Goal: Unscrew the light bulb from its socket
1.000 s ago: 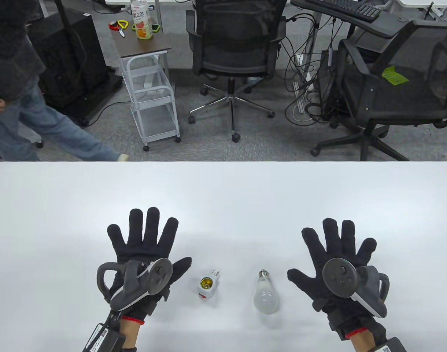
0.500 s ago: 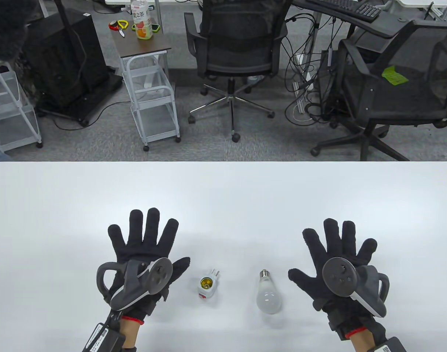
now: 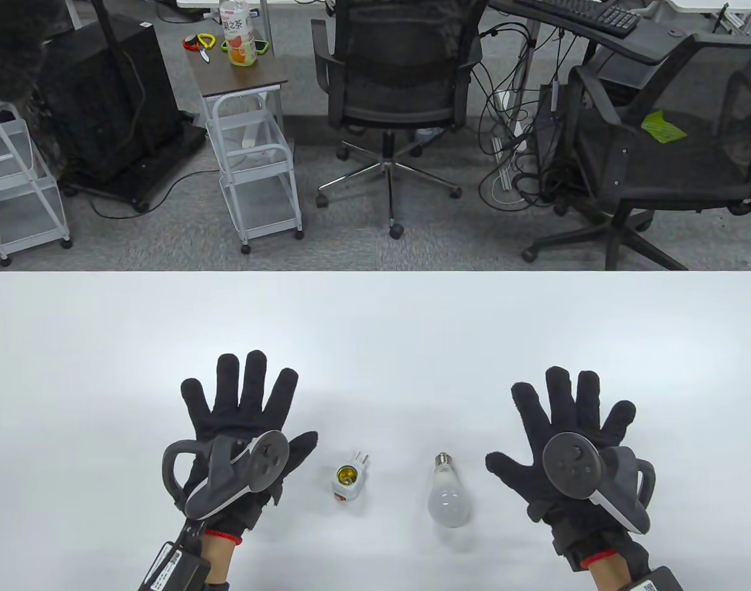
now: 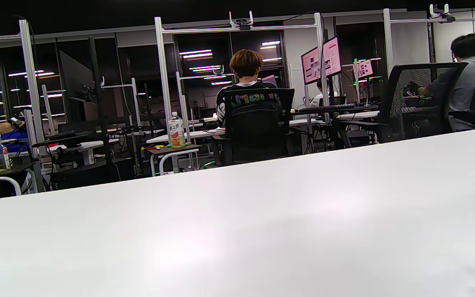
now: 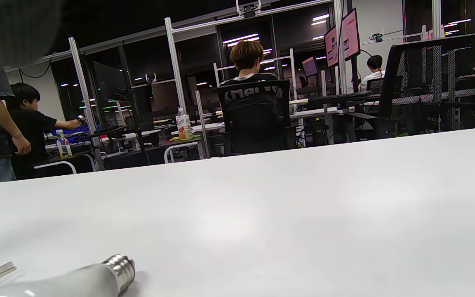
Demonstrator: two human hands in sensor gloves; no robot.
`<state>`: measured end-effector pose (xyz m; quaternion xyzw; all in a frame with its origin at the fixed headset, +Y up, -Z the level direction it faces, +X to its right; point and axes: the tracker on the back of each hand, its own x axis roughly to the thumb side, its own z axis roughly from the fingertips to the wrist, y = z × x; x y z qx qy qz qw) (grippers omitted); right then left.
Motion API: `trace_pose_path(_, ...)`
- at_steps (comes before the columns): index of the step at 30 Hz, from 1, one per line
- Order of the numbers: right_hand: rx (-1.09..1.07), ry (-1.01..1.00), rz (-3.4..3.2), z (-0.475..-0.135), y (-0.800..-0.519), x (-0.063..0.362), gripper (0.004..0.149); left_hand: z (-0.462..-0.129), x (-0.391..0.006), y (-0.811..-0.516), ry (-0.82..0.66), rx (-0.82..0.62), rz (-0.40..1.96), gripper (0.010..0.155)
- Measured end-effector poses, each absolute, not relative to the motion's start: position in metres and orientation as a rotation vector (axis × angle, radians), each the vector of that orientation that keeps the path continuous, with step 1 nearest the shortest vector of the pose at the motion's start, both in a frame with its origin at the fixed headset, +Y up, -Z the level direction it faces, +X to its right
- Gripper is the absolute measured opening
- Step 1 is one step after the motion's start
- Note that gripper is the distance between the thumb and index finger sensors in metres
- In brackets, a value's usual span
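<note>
A white light bulb [image 3: 447, 497] lies on its side on the white table [image 3: 375, 326], its metal screw base pointing away from me. It also shows in the right wrist view [image 5: 68, 282]. A small white plug-in socket [image 3: 348, 479] with an empty brass-lined opening lies apart from it, to its left. My left hand [image 3: 243, 418] rests flat with fingers spread, left of the socket. My right hand [image 3: 563, 431] rests flat with fingers spread, right of the bulb. Neither hand touches anything but the table.
Beyond the table's far edge stand two black office chairs [image 3: 394, 80], a small white cart [image 3: 252, 154] with a bottle on it, and a tangle of floor cables [image 3: 523, 166].
The bulb has rolled a little between frames. A person walking past at the far left has left the view. Both hands stay flat and still.
</note>
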<state>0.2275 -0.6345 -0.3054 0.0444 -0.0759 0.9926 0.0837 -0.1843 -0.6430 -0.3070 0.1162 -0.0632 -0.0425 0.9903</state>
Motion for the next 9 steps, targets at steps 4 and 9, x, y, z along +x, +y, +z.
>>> trace_pose_path(4,0.128,-0.218,2.964,-0.3055,-0.6350,0.2278,0.101,-0.3071,-0.1841,-0.6433,-0.127,0.228,-0.092,0.094)
trace_pose_path(9,0.123,-0.213,2.965,-0.3054,-0.6353,0.2279,0.101,-0.3075,-0.1845,-0.6441,-0.122,0.210,-0.098,0.094)
